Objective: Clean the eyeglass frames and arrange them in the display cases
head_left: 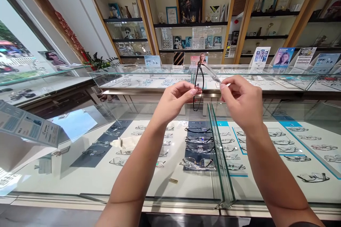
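Note:
A pair of black-rimmed eyeglasses (203, 78) is held up above the glass counter, turned nearly edge-on to me. My left hand (177, 99) pinches the frame near its middle between thumb and fingers. From the top corner of the frame a greyish, see-through strip, seemingly a temple arm (211, 72), slants down to the right. My right hand (241, 101) pinches the far end of that strip between thumb and forefinger. Beneath the hands, dark-framed glasses (198, 139) lie in a column on a dark display card inside the case.
A glass display case (221, 184) spans the front, holding several rows of glasses, a cream cloth (126, 143) and a small gold bar (173, 181). A leaflet stand (29, 124) is at left. Behind stands another glass counter (149, 82), with wooden shelves (190, 25) on the wall.

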The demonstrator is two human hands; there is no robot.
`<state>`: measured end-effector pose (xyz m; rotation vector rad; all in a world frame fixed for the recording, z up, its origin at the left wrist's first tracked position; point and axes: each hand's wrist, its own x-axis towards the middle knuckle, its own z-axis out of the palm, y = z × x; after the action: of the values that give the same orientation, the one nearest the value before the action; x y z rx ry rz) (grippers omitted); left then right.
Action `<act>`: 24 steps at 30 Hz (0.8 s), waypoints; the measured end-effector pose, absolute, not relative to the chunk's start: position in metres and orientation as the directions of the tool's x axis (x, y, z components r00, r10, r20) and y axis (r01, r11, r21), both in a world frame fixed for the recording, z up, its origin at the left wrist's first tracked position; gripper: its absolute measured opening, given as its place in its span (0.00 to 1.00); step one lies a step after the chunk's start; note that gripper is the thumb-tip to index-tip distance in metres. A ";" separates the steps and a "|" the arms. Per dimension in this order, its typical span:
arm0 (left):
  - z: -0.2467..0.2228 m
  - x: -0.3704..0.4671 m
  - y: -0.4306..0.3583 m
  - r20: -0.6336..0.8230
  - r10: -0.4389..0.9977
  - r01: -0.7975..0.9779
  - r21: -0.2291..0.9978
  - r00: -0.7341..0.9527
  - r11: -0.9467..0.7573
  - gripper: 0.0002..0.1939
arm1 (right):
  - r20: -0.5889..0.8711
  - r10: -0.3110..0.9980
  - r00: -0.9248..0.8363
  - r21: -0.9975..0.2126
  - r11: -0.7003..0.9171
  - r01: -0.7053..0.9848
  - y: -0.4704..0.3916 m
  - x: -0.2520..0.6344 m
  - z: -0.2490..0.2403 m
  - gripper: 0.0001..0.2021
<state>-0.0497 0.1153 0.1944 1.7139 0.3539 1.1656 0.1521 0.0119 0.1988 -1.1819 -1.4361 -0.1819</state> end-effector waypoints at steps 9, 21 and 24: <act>0.190 -0.048 0.126 0.550 0.630 -0.195 0.817 0.548 -0.543 0.15 | 0.932 0.246 0.268 -0.359 0.503 0.786 0.022 0.151 0.195 0.07; 0.187 -0.039 0.117 0.548 0.642 -0.236 0.828 0.537 -0.509 0.16 | 0.744 0.609 0.276 -0.636 0.519 0.571 0.039 0.140 0.187 0.14; 0.188 -0.038 0.117 0.540 0.665 -0.237 0.836 0.516 -0.495 0.18 | 0.736 0.602 0.308 -0.650 0.503 0.570 0.042 0.143 0.186 0.17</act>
<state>-0.0384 0.1166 0.1880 1.7716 0.3597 1.1447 0.1431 0.0423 0.1861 -1.1381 -1.3431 0.0290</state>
